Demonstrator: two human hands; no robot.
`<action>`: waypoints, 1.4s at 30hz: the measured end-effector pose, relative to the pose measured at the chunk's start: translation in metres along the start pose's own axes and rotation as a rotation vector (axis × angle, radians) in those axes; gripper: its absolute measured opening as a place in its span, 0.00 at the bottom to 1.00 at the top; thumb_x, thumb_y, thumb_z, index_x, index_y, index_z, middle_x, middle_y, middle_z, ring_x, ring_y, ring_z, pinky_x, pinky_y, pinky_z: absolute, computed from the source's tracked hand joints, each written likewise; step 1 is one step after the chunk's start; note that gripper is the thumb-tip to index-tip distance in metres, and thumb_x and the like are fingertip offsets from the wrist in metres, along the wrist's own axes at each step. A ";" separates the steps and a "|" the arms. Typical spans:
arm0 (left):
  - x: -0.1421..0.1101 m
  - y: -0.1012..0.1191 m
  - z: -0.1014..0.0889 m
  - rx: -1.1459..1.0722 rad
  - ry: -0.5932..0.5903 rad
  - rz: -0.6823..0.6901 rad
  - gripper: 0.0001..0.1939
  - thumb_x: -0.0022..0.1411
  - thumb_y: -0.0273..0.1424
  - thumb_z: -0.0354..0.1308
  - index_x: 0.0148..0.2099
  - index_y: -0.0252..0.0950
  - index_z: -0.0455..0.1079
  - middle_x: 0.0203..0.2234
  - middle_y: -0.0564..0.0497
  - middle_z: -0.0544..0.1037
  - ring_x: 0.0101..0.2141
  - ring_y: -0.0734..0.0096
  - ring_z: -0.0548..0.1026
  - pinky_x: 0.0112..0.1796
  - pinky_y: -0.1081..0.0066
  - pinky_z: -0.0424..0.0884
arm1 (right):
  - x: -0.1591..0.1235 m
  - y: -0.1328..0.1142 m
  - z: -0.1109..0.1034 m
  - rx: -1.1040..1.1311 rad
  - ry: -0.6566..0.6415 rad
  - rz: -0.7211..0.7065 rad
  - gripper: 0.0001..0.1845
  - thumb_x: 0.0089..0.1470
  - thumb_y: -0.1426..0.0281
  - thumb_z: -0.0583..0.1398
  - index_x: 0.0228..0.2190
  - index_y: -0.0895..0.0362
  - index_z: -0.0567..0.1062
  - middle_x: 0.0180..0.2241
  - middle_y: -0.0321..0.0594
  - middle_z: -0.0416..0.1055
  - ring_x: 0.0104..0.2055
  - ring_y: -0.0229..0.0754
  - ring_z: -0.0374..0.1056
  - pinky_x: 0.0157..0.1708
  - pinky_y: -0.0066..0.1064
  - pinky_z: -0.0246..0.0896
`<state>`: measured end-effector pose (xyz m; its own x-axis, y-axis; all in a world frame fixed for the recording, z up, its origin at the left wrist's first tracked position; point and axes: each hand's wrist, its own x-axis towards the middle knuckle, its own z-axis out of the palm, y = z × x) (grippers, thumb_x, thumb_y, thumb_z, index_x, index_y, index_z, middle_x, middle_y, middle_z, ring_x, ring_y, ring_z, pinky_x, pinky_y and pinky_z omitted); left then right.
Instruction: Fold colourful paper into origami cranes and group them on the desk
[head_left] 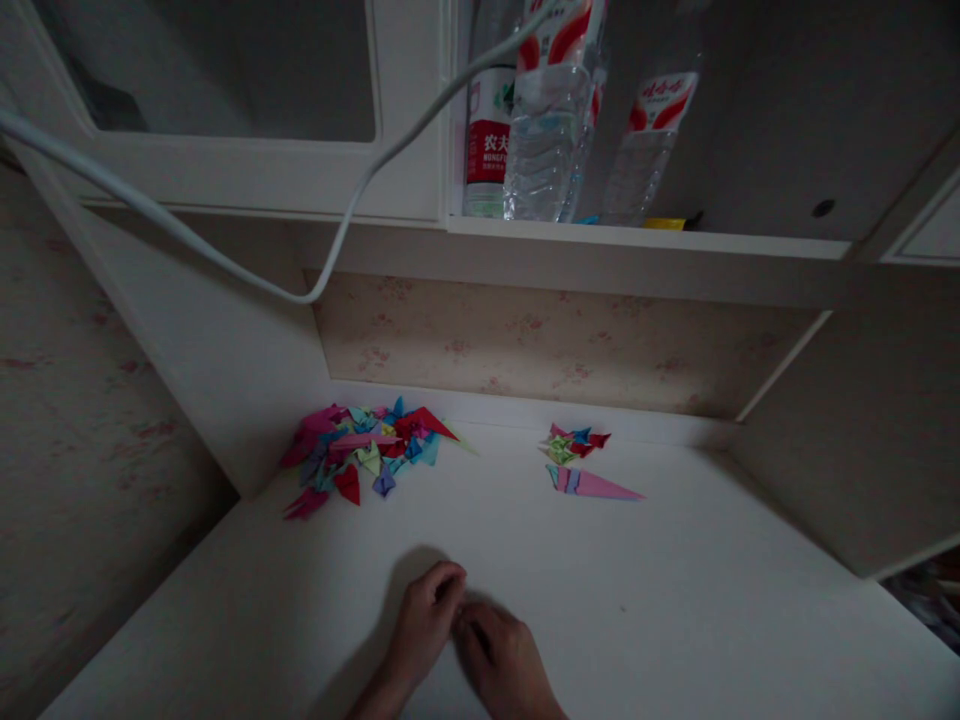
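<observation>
Low in the view, my left hand (427,615) and my right hand (499,650) meet over the white desk (675,590), fingers curled with the tips close together. Whatever they hold, if anything, is hidden by the fingers. Beyond my left hand lies a heap of small folded paper pieces (367,455) in pink, red, blue, green and purple. Farther off to the right is a smaller cluster of folded paper (577,442). Just in front of that cluster rests a long pointed pink paper piece (600,485) with a purple band.
A pale cable (360,190) hangs across the upper left, in front of a cabinet door (225,165). Above the desk, a shelf (660,236) holds several plastic bottles (551,140). Side panels (847,420) and flowered wallpaper (540,340) enclose the desk's back.
</observation>
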<state>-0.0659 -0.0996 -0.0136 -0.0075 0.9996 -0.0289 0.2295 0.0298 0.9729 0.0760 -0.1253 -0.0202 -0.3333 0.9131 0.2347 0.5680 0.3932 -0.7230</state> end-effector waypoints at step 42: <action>0.001 0.014 0.015 -0.059 -0.331 0.027 0.13 0.58 0.40 0.56 0.33 0.34 0.72 0.21 0.55 0.68 0.23 0.75 0.66 0.24 0.76 0.60 | 0.006 0.032 -0.049 0.653 0.224 0.362 0.21 0.54 0.52 0.58 0.25 0.59 0.74 0.21 0.31 0.60 0.24 0.35 0.55 0.25 0.27 0.50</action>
<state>-0.0482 -0.0986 -0.0029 0.3165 0.9462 -0.0669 0.1689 0.0132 0.9855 0.1288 -0.1020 -0.0103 -0.0124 0.9998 -0.0137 0.0315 -0.0133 -0.9994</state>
